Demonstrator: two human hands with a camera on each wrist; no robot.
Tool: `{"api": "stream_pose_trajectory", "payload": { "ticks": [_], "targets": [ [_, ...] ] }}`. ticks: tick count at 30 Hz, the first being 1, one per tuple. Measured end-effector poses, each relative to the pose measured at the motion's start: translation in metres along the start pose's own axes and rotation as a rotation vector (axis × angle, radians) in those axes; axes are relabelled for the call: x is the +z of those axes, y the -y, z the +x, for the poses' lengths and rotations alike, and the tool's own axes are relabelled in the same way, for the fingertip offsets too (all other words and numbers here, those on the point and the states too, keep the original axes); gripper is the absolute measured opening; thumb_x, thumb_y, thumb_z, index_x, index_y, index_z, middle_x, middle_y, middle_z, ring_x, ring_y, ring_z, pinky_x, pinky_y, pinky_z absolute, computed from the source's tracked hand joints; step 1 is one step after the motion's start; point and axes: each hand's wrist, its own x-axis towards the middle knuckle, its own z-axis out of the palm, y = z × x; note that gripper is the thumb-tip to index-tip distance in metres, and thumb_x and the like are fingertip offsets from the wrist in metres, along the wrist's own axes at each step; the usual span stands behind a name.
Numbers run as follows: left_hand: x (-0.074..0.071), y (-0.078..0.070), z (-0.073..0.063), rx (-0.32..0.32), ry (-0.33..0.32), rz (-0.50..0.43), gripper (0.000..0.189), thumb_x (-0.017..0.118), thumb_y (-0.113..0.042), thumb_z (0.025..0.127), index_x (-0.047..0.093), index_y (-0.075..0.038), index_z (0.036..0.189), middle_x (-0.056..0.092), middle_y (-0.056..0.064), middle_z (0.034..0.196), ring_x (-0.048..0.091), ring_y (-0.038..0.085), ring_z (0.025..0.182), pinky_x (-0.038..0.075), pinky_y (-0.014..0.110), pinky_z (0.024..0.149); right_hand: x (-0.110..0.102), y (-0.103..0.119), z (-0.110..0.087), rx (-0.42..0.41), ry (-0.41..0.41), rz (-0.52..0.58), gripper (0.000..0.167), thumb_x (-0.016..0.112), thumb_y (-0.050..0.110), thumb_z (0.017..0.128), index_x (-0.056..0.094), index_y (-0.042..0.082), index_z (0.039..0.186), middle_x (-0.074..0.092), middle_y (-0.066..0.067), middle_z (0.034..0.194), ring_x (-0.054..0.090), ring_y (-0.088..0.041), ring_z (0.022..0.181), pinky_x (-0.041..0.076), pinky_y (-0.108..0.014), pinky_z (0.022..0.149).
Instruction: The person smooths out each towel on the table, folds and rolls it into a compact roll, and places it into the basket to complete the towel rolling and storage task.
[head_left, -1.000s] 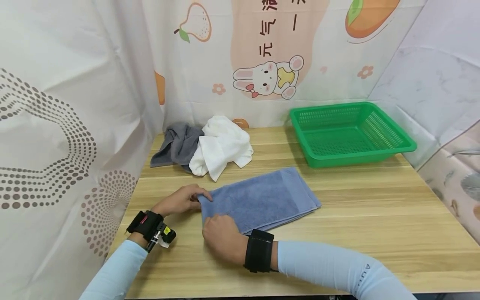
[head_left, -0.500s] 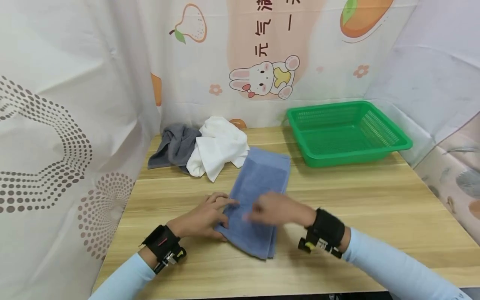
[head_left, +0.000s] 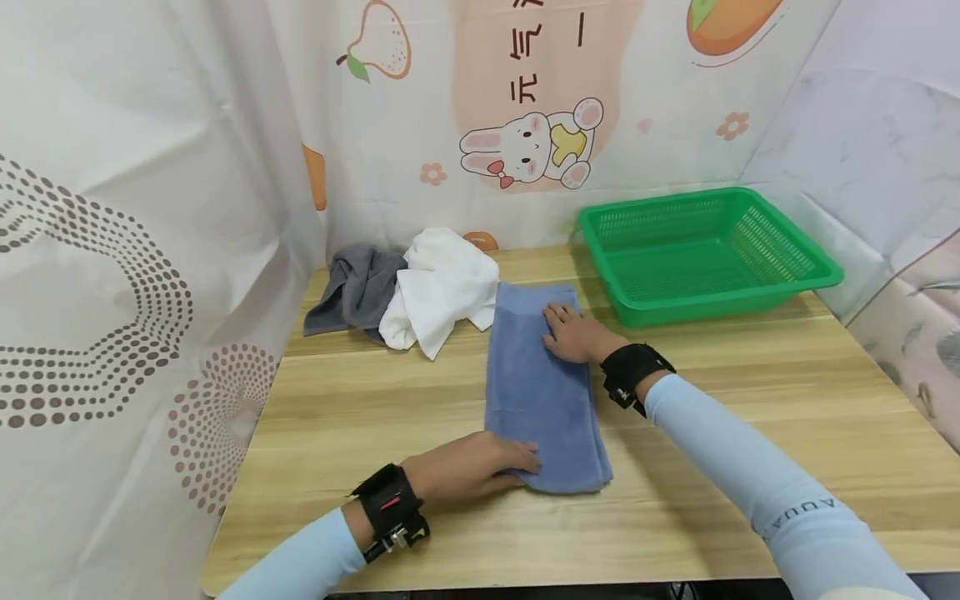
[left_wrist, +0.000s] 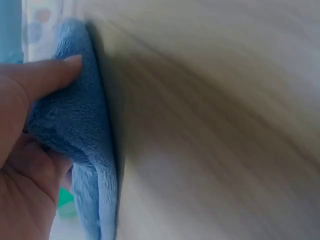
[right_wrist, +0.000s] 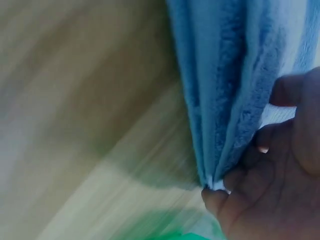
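A folded blue towel [head_left: 536, 392] lies lengthwise on the wooden table, its far end close to the white towel. At its near left corner my left hand [head_left: 472, 467] pinches the cloth; in the left wrist view the thumb [left_wrist: 65, 75] lies against the bunched edge of the towel [left_wrist: 80, 110]. My right hand [head_left: 577, 333] rests on the far right part of the towel with fingers extended over the top. In the right wrist view, stacked towel layers [right_wrist: 220, 85] show beside the palm of the right hand [right_wrist: 270, 185].
A crumpled white towel [head_left: 446, 287] and a crumpled grey towel [head_left: 356, 292] lie together at the back left. An empty green basket [head_left: 705, 304] stands at the back right. Printed curtains [head_left: 390, 167] hang behind and beside the table [head_left: 720, 500].
The blue towel has turned from lying slantwise to pointing away from me, then shifted right. My right hand has moved from its near edge to its far right side; my left hand has moved right.
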Motion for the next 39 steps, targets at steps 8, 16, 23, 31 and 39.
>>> {"api": "stream_pose_trajectory", "payload": {
  "ticks": [8, 16, 23, 31, 39],
  "targets": [
    [0.003, -0.004, 0.015, 0.03, -0.103, 0.181, 0.032, 0.074, -0.032, 0.097, 0.066, -0.019, 0.126, 0.058, -0.004, 0.125, 0.055, 0.004, 0.117, 0.042, 0.016, 0.101, -0.002, -0.007, -0.018, -0.19, -0.187, -0.138, 0.056, 0.056, 0.019, 0.106, 0.04, -0.009, 0.152, 0.039, -0.032, 0.154, 0.038, -0.05, 0.141, 0.035, -0.059, 0.113],
    [0.007, 0.001, -0.008, -0.122, -0.212, 0.102, 0.022, 0.073, -0.034, 0.098, 0.068, -0.017, 0.112, 0.058, -0.009, 0.104, 0.052, 0.0, 0.09, 0.045, 0.013, 0.077, 0.024, 0.027, -0.119, -0.539, -0.444, -0.06, 0.018, 0.074, 0.024, 0.096, 0.065, 0.012, 0.107, 0.056, 0.0, 0.1, 0.056, -0.013, 0.085, 0.052, -0.031, 0.073],
    [0.003, 0.009, -0.002, -0.208, -0.272, -0.073, 0.014, 0.069, -0.027, 0.102, 0.07, -0.016, 0.111, 0.067, -0.011, 0.097, 0.059, -0.003, 0.081, 0.049, 0.016, 0.071, 0.05, 0.05, -0.182, -0.606, -0.32, -0.099, 0.03, 0.075, 0.037, 0.095, 0.064, 0.016, 0.115, 0.051, 0.009, 0.099, 0.051, -0.003, 0.081, 0.048, -0.023, 0.068],
    [0.002, 0.018, -0.001, -0.298, -0.316, -0.219, 0.013, 0.068, -0.011, 0.098, 0.071, -0.014, 0.111, 0.068, -0.005, 0.098, 0.06, 0.002, 0.081, 0.053, 0.02, 0.07, 0.047, 0.034, -0.169, -0.35, -0.184, 0.281, 0.019, 0.069, 0.004, 0.096, 0.069, 0.007, 0.115, 0.072, 0.002, 0.101, 0.068, -0.01, 0.092, 0.058, -0.029, 0.078],
    [0.002, 0.023, 0.003, -0.212, -0.344, 0.003, 0.016, 0.069, -0.005, 0.095, 0.078, -0.016, 0.102, 0.061, -0.005, 0.105, 0.059, 0.007, 0.094, 0.051, 0.021, 0.082, 0.052, 0.024, -0.157, -0.348, -0.319, 0.266, 0.022, 0.074, -0.005, 0.088, 0.067, 0.014, 0.097, 0.055, 0.008, 0.092, 0.054, -0.006, 0.081, 0.05, -0.024, 0.068]
  ]
}}
